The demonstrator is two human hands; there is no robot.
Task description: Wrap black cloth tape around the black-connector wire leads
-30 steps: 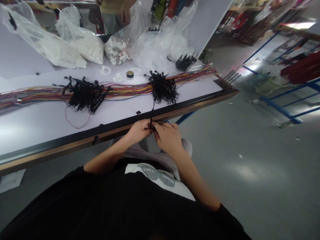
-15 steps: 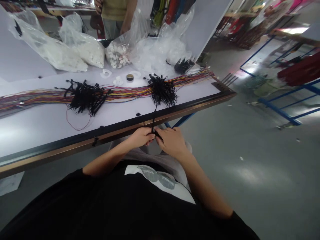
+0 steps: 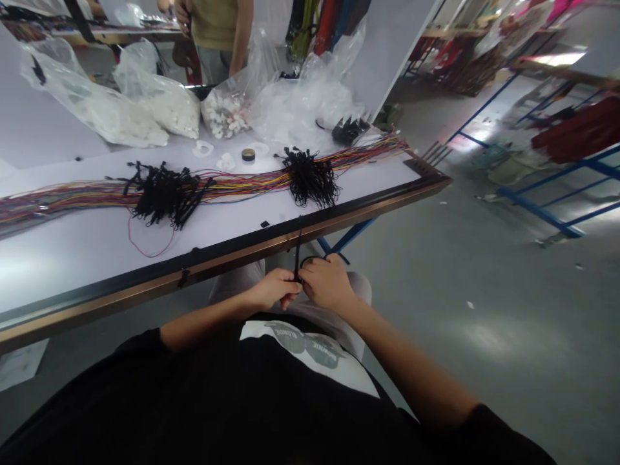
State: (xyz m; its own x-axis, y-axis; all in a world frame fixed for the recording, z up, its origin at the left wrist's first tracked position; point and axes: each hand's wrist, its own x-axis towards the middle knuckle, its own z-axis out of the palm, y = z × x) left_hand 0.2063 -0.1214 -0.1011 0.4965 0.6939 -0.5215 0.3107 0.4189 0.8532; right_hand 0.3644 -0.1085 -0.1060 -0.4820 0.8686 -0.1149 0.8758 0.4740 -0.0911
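My left hand [image 3: 275,288] is closed on the lower end of a thin black cable [image 3: 298,248], which rises toward the table's front edge. Right beside it, my right hand [image 3: 327,281] is closed round a black roll [image 3: 308,261], probably tape, mostly hidden by the fingers. Both hands are close together over my lap. On the table lies a long bundle of coloured wires [image 3: 252,184]. Two clusters of black connectors rest on it, one at the left [image 3: 165,194] and one at the right [image 3: 310,177].
Clear bags of white parts [image 3: 169,103] stand along the table's back, near a small tape roll [image 3: 248,155]. The table's raised front edge [image 3: 232,252] lies beyond my hands. A person [image 3: 216,32] stands across the table.
Both hands have moved down, away from the table edge and toward my body. The black cable now hangs clear of the right connector cluster, and the black roll shows more at my right hand.
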